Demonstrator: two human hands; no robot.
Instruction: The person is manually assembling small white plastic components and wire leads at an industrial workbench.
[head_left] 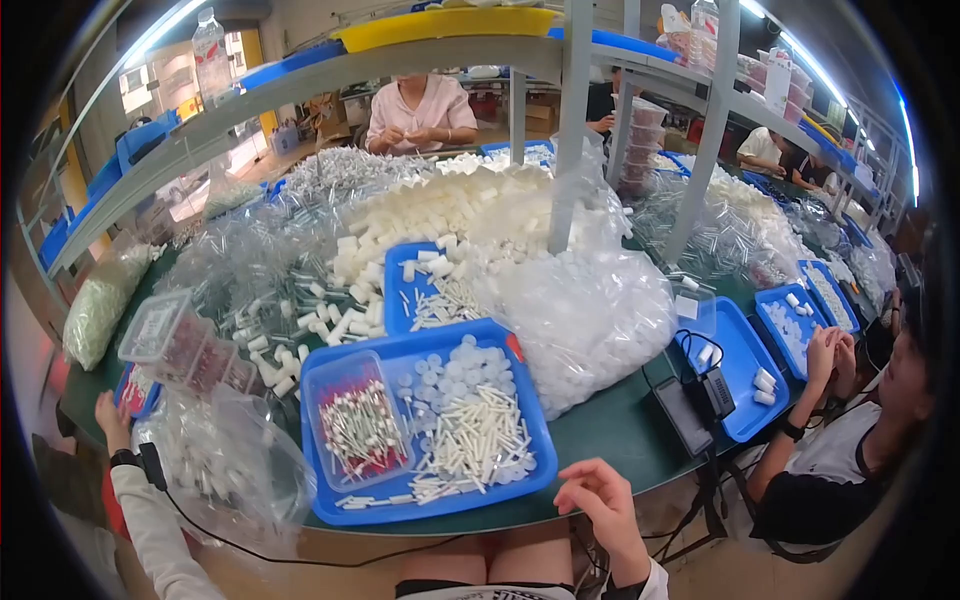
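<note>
Green surface [610, 430] crowded with bags of white plastic parts; right hand [600, 505] hovers open, fingers loosely curled, gripping nothing, just beside the blue tray [520, 385] of white sticks [475, 440] and caps (left hand out of sight).

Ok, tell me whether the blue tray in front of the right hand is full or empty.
Partly full: the blue tray holds white sticks, round caps and a clear tub; blue floor shows between them.

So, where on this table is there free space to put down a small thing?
A bare green strip lies between the near blue tray, the big clear bag and the black device, just ahead of the right hand. Left of the tray, bags and boxes crowd everything.
</note>
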